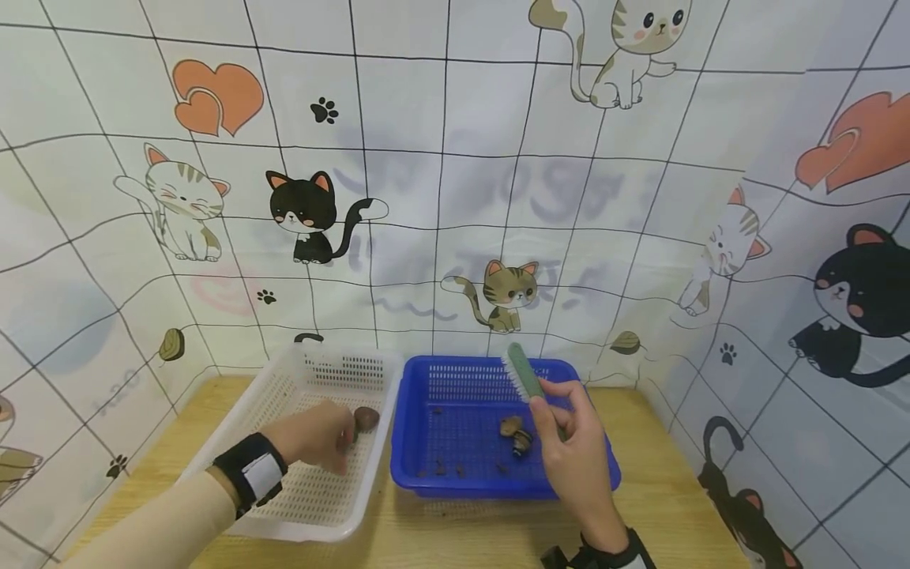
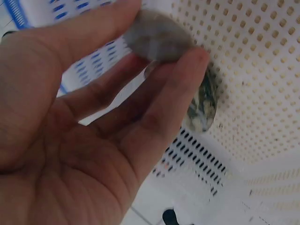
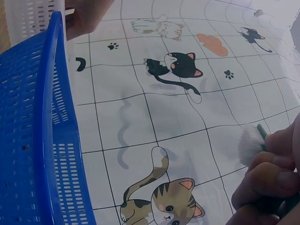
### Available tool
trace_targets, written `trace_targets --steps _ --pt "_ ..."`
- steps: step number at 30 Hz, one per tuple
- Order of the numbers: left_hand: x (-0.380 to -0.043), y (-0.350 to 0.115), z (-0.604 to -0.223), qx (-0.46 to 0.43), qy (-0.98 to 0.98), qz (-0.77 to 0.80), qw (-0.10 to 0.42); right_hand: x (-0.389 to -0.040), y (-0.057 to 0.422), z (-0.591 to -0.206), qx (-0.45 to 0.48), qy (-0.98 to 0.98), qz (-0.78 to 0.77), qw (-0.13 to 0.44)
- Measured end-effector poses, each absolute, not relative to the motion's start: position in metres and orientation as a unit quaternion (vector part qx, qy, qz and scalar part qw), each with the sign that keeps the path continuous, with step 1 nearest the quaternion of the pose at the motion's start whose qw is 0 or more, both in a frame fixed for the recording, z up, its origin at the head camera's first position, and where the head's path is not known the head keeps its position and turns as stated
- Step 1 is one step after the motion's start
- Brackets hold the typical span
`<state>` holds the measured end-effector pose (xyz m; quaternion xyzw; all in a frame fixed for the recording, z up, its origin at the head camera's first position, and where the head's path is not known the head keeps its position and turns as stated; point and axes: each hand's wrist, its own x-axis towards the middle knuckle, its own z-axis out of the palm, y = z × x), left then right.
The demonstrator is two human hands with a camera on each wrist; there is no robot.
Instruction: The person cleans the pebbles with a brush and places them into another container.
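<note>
My left hand (image 1: 316,435) reaches down into the white basket (image 1: 313,506). In the left wrist view its thumb and fingertips pinch a smooth grey stone (image 2: 159,35). Just beyond the fingers, a dark green mottled stone (image 2: 205,105) lies in the basket. The head view shows a brownish stone (image 1: 366,419) beside the left fingers. Over the right side of the blue basket (image 1: 405,419), my right hand (image 1: 579,454) grips a green brush (image 1: 526,371) by its handle, white bristles facing left. In the right wrist view, the brush handle is mostly hidden by the fingers.
Inside the blue basket lie a tan stone (image 1: 510,427), a dark striped stone (image 1: 522,442) and several small brown bits. Both baskets stand side by side on a wooden table (image 1: 398,537). A cat-patterned sheet (image 1: 405,190) covers the walls behind and at the sides.
</note>
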<state>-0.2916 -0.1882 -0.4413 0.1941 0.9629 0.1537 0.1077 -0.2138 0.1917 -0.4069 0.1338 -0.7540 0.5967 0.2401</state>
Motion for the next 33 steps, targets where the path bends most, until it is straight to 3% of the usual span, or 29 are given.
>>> trace_targets --steps 4,14,20,28,33 --pt "-0.287 -0.173 -0.441 0.182 0.971 0.082 0.130 -0.215 0.194 -0.407 0.130 -0.763 0.589 0.233" --pt "-0.288 -0.165 -0.451 0.206 0.971 -0.039 0.113 -0.218 0.201 -0.406 0.100 -0.796 0.564 0.194" --pt "-0.287 -0.162 -0.429 0.198 0.972 0.003 0.131 -0.218 0.207 -0.404 0.085 -0.801 0.559 0.196" --pt "-0.296 -0.136 -0.385 0.244 0.967 0.074 -0.007 -0.220 0.217 -0.405 0.079 -0.804 0.552 0.205" --pt "-0.296 -0.098 -0.374 0.274 0.957 0.094 -0.034 -0.222 0.220 -0.407 0.071 -0.812 0.544 0.198"
